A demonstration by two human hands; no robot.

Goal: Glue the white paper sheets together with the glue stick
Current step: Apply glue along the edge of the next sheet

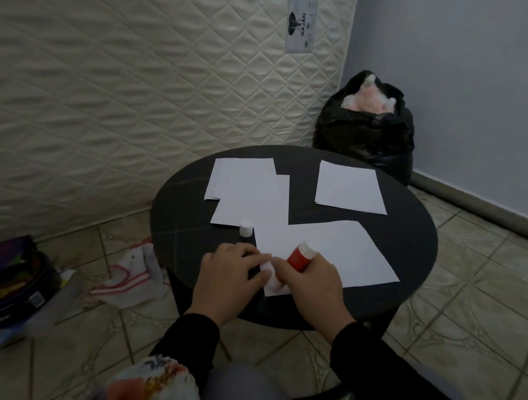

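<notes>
Round dark table [405, 241], white sheets [326, 252], right grip [313, 280] clamps red glue stick [300, 257], left grip [231, 271] flat

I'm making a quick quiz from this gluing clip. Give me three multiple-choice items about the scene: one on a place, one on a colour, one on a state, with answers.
1. Where does the white glue cap stand?
A. On the round table, at the left edge of the paper
B. On the floor tiles
C. Inside the black bag

2. What colour is the body of the glue stick?
A. Blue
B. Red
C. Green

3. What is the right hand doing?
A. Resting open on the table
B. Lifting a sheet
C. Gripping the glue stick

Answers:
1 A: the cap sits on the dark table, beside the joined sheets.
2 B: a red barrel with a white end shows.
3 C: its fingers curl round the barrel, while the left hand rests on the paper's edge.
</notes>
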